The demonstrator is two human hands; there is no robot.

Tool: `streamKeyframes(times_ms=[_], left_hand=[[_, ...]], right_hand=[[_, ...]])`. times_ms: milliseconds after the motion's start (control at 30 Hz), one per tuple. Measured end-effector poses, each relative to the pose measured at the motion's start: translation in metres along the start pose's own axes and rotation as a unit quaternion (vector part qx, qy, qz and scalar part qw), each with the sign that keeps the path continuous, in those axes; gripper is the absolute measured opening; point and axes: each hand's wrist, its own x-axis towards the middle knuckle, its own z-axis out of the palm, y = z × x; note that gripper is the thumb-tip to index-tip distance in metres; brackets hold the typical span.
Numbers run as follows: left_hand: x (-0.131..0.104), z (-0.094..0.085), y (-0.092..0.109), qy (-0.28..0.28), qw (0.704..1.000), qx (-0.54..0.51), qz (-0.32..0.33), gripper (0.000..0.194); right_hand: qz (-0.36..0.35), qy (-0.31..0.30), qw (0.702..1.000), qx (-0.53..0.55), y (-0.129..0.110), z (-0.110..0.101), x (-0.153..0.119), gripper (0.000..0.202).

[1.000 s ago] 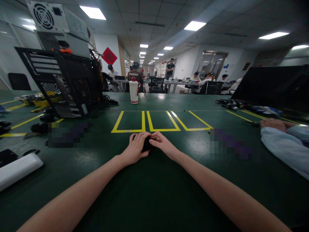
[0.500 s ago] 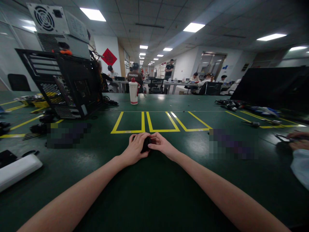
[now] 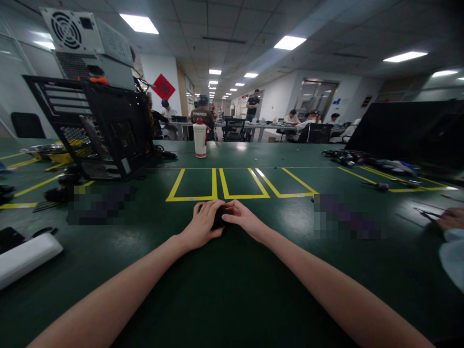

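Note:
At the middle of the green table (image 3: 224,290), both hands close around a small black object (image 3: 219,218). My left hand (image 3: 203,223) covers it from above and the left, with the fingers curled over it and the thumb at its near side. From the right, my right hand (image 3: 243,220) grips its edge between thumb and bent fingers. Most of the object is hidden by the fingers, so its kind cannot be made out. Just beyond the hands, yellow tape frames (image 3: 194,198) mark the tabletop.
A black computer case (image 3: 123,130) with power supplies (image 3: 78,36) on top stands at left. A white cup (image 3: 200,140) is farther back. A white bar-shaped object (image 3: 32,261) lies at near left. A co-worker's hand (image 3: 453,219) and dark monitor (image 3: 406,133) are at right.
My two hands and the black object stay nearly still. The co-worker's hand at the right edge has shifted slightly, and the thin items by it show differently.

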Motion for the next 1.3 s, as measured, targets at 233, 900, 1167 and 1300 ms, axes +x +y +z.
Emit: streamKeyframes(times_ms=[233, 900, 1167, 1300], left_hand=[[0.0010, 0.0056, -0.0024, 0.015, 1.000, 0.006, 0.002, 0.063], [0.0008, 0.0035, -0.0013, 0.008, 1.000, -0.002, -0.001, 0.059], [0.0055, 0.0097, -0.0004, 0.016, 1.000, -0.011, -0.011, 0.060], [0.0045, 0.0084, 0.0002, 0.013, 1.000, -0.013, -0.004, 0.060]], right_hand=[[-0.012, 0.012, 1.000, 0.000, 0.0021, 0.0012, -0.0006, 0.030], [-0.019, -0.020, 1.000, 0.011, 0.0033, -0.0012, 0.0003, 0.035], [-0.029, 0.047, 0.998, -0.020, 0.0035, 0.0051, -0.0012, 0.028], [-0.026, 0.047, 0.998, -0.037, 0.0051, 0.0044, -0.0036, 0.029]])
